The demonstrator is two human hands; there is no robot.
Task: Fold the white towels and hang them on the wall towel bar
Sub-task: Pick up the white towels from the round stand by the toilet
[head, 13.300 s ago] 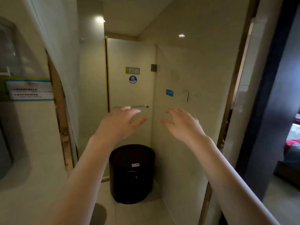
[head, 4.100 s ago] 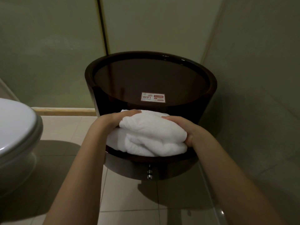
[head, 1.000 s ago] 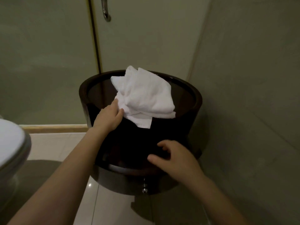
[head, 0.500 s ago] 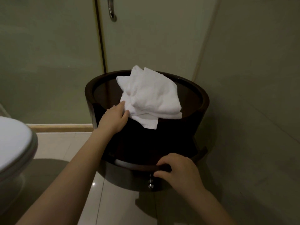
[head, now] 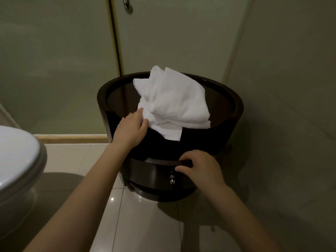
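Observation:
A crumpled white towel (head: 171, 101) lies on the glass top of a round dark cabinet (head: 225, 128), one corner hanging over the front rim. My left hand (head: 130, 130) holds the towel's left edge between thumb and fingers. Lower down, my right hand (head: 201, 167) curls its fingers over the top edge of the cabinet's curved drawer front (head: 151, 172), just right of two small metal knobs (head: 171, 179). Only the bottom end of a metal bar handle (head: 128, 5) shows on the glass door above.
A white toilet (head: 16, 160) stands at the left. The cabinet sits in a corner between the glass shower door (head: 172, 37) and a tiled wall (head: 291, 88) on the right. Glossy floor tiles (head: 138, 224) spread in front.
The drawer has slid in towards the cabinet under my right hand. My left hand has stayed at the towel's left edge on the cabinet top.

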